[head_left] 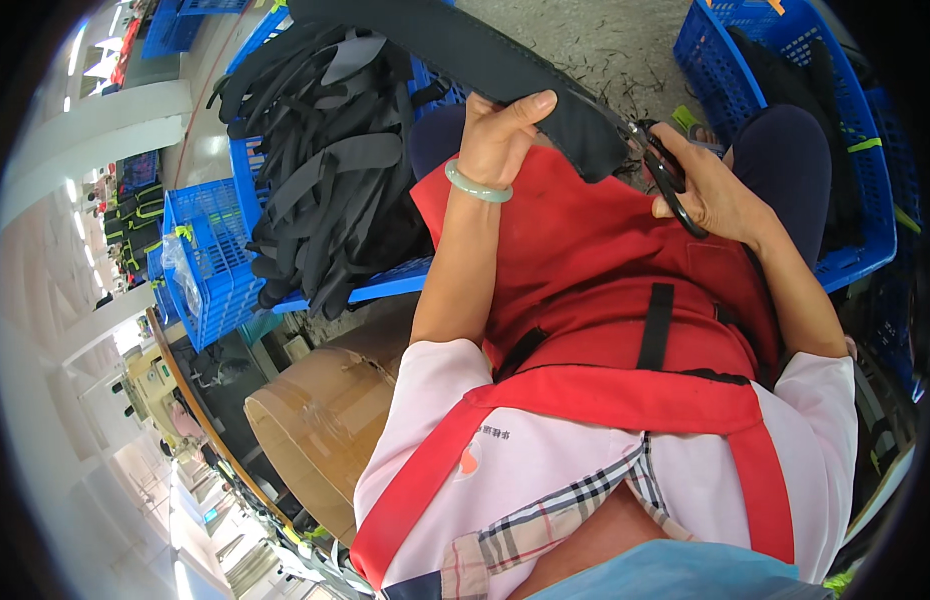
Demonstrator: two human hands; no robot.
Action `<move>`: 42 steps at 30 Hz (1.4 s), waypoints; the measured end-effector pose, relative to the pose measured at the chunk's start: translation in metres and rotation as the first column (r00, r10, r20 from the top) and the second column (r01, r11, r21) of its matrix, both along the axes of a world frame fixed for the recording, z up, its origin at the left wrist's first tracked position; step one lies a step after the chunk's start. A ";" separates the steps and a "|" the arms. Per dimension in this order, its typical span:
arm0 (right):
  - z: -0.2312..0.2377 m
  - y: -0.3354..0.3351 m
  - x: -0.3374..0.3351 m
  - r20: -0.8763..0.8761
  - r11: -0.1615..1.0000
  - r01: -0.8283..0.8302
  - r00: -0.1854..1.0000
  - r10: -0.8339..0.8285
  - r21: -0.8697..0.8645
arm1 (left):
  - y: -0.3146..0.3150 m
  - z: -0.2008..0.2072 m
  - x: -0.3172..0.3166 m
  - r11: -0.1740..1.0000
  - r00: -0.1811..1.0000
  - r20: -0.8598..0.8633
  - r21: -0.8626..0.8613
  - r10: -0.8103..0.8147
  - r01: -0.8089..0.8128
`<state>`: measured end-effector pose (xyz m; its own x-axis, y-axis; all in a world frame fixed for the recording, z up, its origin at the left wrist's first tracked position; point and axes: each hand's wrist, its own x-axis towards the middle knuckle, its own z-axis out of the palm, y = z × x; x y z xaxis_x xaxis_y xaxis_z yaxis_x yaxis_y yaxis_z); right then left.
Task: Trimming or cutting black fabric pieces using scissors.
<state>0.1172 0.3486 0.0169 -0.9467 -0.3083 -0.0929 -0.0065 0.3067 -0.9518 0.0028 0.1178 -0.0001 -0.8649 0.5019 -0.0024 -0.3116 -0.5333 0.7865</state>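
Note:
My left hand (500, 135) grips a long black padded fabric strap (455, 50), thumb on top, with a pale green bangle on that wrist. The strap runs from the upper left and ends in a rounded tip above my red apron (605, 250). In my right hand (720, 190) is a pair of black-handled scissors (670, 185), fingers through the loops. Its blades lie along the strap's right edge, close to the tip; whether they touch the fabric I cannot tell.
A blue plastic crate (365, 285) heaped with black strap pieces (330, 180) stands to the left. Another blue crate (865, 255) with dark fabric sits at the right. A cardboard box (320, 420) is by my left elbow, and smaller blue crates (210, 240) stand farther left.

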 end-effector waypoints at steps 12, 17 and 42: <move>-0.009 0.005 -0.002 0.123 0.994 -0.087 0.989 0.079 0.068 | -0.003 -0.004 0.002 1.000 1.000 -0.005 0.003 -0.008 0.008; -0.003 0.004 0.002 0.022 0.991 -0.098 0.995 0.097 0.092 | -0.003 -0.003 0.003 1.000 1.000 -0.009 0.005 -0.008 0.008; -0.010 0.004 0.007 0.168 0.992 -0.098 0.980 0.110 -0.079 | -0.012 -0.015 -0.003 0.992 0.991 -0.080 0.058 -0.111 0.116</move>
